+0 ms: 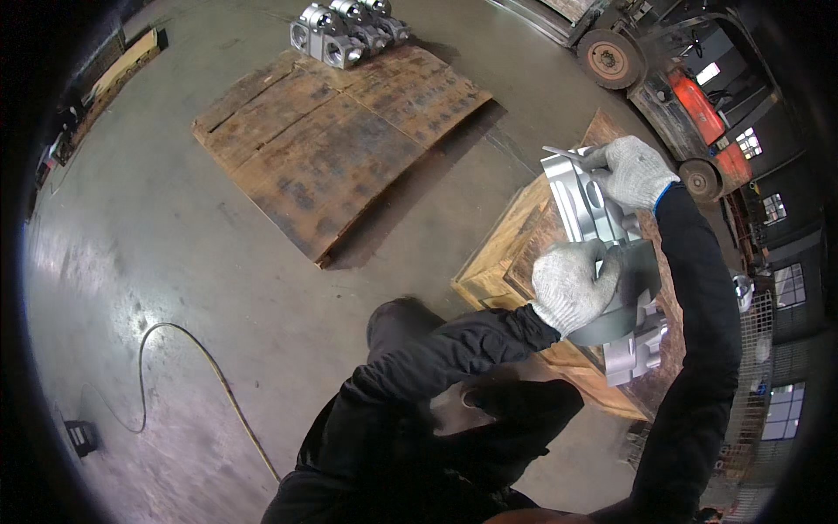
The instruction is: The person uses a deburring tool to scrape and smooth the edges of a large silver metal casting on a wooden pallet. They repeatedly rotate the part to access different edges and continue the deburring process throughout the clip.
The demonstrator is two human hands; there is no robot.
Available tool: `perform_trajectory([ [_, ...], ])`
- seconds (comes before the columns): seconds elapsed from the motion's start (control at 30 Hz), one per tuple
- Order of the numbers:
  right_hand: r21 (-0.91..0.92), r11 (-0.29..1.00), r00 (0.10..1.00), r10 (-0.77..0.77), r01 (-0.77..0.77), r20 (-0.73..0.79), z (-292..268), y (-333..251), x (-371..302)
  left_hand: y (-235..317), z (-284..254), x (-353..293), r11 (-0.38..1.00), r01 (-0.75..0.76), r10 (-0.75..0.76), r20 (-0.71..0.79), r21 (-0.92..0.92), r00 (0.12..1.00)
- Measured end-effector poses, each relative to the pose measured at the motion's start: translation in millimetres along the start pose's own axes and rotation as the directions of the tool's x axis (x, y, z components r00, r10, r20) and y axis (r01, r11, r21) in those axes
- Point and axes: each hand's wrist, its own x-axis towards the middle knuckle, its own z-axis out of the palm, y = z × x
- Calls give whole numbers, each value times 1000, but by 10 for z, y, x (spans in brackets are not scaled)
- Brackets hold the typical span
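A silver machined metal casting [576, 203] lies on the rusty top of a wooden crate to my right. My right hand [633, 172], in a pale knitted glove with a blue cuff edge, is closed at its far end. From those fingers a thin, flat metal tool [557, 152] sticks out to the left; its kind is unclear. My left hand [572, 286], gloved the same way, is curled at the casting's near half, thumb and fingers drawn together. What they grip is hidden. Beside and under it shows a smooth dark grey piece [604, 328]. Another silver part [635, 351] shows nearer me.
The wooden crate [491, 269] stands against my right side. Ahead, a worn wooden board [340, 144] lies low, with several silver castings [345, 35] at its far end. An orange forklift [698, 109] is parked at the far right. A hose [218, 375] crosses the floor at left.
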Motion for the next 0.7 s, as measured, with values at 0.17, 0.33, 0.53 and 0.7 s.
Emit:
perform_trajectory([
  [0.17, -57, 995, 996, 79, -76, 43, 204, -267, 222, -29, 59, 43, 997, -74, 75, -38, 28, 996],
  [0.33, -70, 997, 998, -36, 39, 45, 135, -196, 72, -52, 41, 58, 991, -130, 127, -99, -22, 987],
  [0.53, -73, 996, 999, -47, 48, 8, 134, -195, 84, -50, 112, 109, 980, -156, 145, -94, -125, 985],
  [0.7, -18, 999, 999, -46, 46, 26, 396, 7, 153, -68, 246, 70, 906, -413, 424, -194, 93, 885],
])
